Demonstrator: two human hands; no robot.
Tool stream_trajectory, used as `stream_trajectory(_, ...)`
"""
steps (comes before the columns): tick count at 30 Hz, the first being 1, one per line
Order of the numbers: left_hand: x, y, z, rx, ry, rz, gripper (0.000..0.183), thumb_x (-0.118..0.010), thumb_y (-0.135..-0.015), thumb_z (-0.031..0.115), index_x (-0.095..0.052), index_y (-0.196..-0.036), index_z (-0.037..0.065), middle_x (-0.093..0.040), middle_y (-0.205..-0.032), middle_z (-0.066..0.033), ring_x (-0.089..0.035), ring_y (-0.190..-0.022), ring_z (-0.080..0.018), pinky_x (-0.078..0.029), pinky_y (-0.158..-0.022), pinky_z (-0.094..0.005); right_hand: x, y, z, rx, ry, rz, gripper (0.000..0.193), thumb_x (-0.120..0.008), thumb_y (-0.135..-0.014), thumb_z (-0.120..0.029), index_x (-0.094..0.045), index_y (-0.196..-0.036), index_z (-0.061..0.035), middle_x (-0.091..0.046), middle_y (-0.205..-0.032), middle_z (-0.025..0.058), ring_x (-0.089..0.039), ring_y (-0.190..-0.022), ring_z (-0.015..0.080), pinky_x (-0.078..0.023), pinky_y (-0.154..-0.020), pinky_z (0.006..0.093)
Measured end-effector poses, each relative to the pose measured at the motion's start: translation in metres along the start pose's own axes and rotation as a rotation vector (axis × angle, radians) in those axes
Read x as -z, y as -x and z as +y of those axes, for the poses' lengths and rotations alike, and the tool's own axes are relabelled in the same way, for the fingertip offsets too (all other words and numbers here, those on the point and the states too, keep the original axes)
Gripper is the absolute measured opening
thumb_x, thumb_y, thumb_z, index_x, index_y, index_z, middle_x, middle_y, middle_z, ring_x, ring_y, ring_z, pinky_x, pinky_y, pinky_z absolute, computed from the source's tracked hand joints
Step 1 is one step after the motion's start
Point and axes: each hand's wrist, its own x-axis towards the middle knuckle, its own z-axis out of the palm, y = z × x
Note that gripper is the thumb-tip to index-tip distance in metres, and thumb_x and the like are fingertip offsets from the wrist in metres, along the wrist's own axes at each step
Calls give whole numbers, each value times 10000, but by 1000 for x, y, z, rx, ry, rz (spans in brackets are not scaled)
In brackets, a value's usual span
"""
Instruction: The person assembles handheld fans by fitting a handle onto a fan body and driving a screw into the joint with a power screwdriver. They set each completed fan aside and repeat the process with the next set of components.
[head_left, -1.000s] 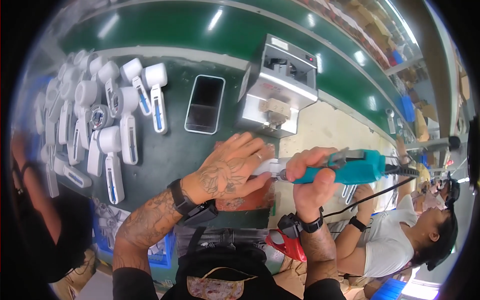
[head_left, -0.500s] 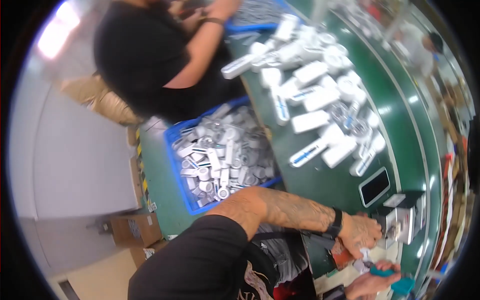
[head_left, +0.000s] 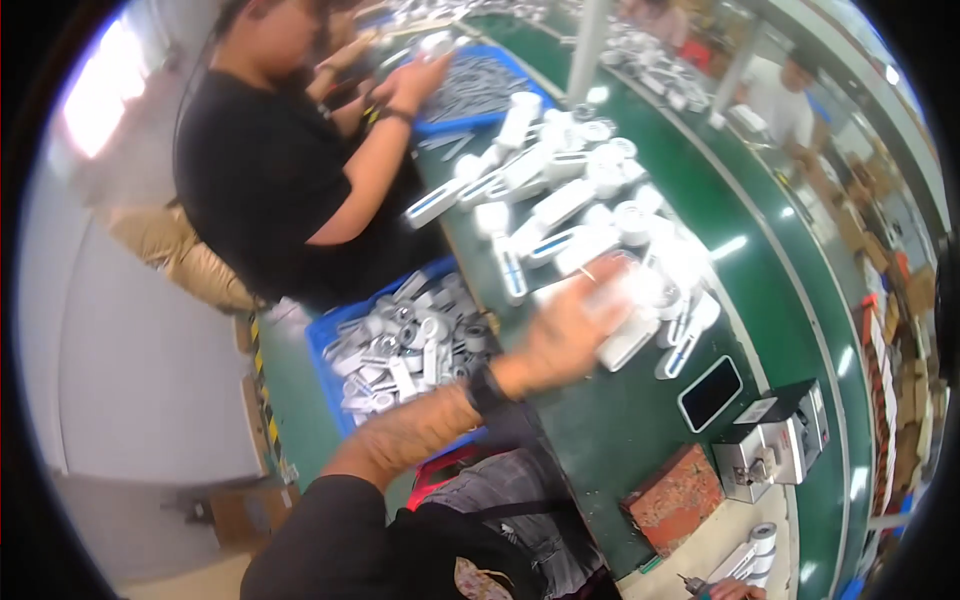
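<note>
My left hand reaches over a heap of white plastic parts with round heads and long handles. Its fingers are smeared by motion over a white part near the heap's front edge, so a grip cannot be made out. At the lower edge my right hand, mostly cut off, closes around a teal power screwdriver with a metal bit. Beside it, several white cylindrical-headed parts lie on a pale surface.
A reddish block and a silver-and-black metal fixture stand near a white-edged phone. At left, a blue bin holds many white parts. Another person works beside a second blue bin of grey strips.
My left hand has moved from beside the metal fixture up and left to the heap. The right hand with the screwdriver has dropped toward the lower edge. The view has shifted, uncovering the reddish block.
</note>
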Motion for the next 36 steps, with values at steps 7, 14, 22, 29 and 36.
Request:
stream_trajectory(7, 93, -178, -82, 125, -375, 189, 605, -665, -880, 329, -507, -1370, 10, -545, -1343, -237, -535, -1237, -339, -425, -1036, -380, 5, 19, 13, 10, -27, -123, 585, -462, -941, -633, -535, -994, -55, -453, -624, 78, -434, -543, 200, -388, -562, 299)
stream_trajectory(14, -31, -132, -5, -555, -598, 55, 334, -671, -909, 173, -613, -1194, 7, -478, -1423, -206, -482, -1277, -396, -408, -1049, -473, 35, 10, 27, 29, -56, -97, 591, -663, -868, -566, -486, -993, -16, -504, -629, 73, -510, -500, 182, -420, -439, 293)
stream_trajectory(22, -298, 105, 74, -768, -12, -953, 390, -696, -873, 347, -644, -980, -24, -679, -905, -150, -676, -776, -295, -548, -689, -375, 70, 25, 7, -74, -156, -192, 632, -752, -813, -522, -521, -1043, 20, -572, -725, 122, -562, -628, 210, -453, -566, 320)
stream_trajectory(29, -399, 164, 54, -541, -270, -1111, 421, -648, -853, 405, -674, -751, -2, -647, -724, -191, -640, -726, -403, -514, -648, -499, 80, 35, -6, -12, 33, -270, 629, -652, -860, -589, -457, -1031, -17, -527, -667, 92, -516, -554, 185, -432, -503, 305)
stream_trajectory(36, -364, 137, 64, -379, -165, -1140, 345, -633, -843, 362, -621, -943, 32, -619, -871, -163, -616, -877, -360, -472, -809, -447, 90, 13, 10, -18, 118, -143, 699, -680, -822, -622, -473, -1041, 9, -538, -698, 92, -534, -569, 185, -449, -517, 309)
